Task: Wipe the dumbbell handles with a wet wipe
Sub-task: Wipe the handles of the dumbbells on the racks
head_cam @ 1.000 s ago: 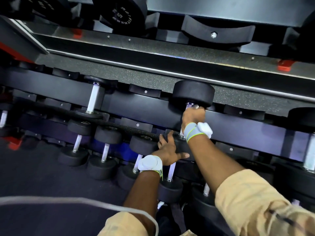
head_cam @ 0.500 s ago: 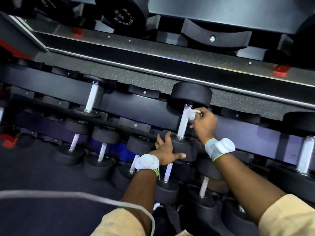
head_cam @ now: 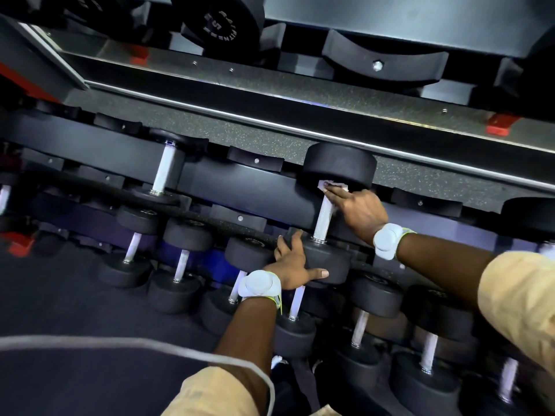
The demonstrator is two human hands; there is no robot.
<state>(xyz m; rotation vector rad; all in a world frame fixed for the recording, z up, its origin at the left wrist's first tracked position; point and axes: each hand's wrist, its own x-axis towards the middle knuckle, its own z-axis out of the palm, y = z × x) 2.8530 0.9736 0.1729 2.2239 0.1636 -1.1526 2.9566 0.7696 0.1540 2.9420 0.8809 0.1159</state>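
Note:
A black dumbbell with a knurled silver handle (head_cam: pixel 323 219) lies on the middle shelf of the rack, near the centre of the head view. My right hand (head_cam: pixel 359 210) presses a small white wet wipe (head_cam: pixel 330 185) against the top of that handle, just under the far weight head (head_cam: pixel 341 165). My left hand (head_cam: pixel 295 265) grips the near weight head (head_cam: pixel 329 258) of the same dumbbell, fingers wrapped over its edge. Both wrists carry white bands.
Another dumbbell (head_cam: pixel 163 171) rests to the left on the same shelf. Several smaller dumbbells (head_cam: pixel 180 265) line the lower shelf beneath my arms. Empty black cradles (head_cam: pixel 384 67) and a weight plate (head_cam: pixel 222 22) sit on the upper shelf. Dark floor (head_cam: pixel 60 295) lies at left.
My right hand slid off a full grip on the handle to its right side, then moved the wipe up to the handle's top end. My left hand stayed on the near head.

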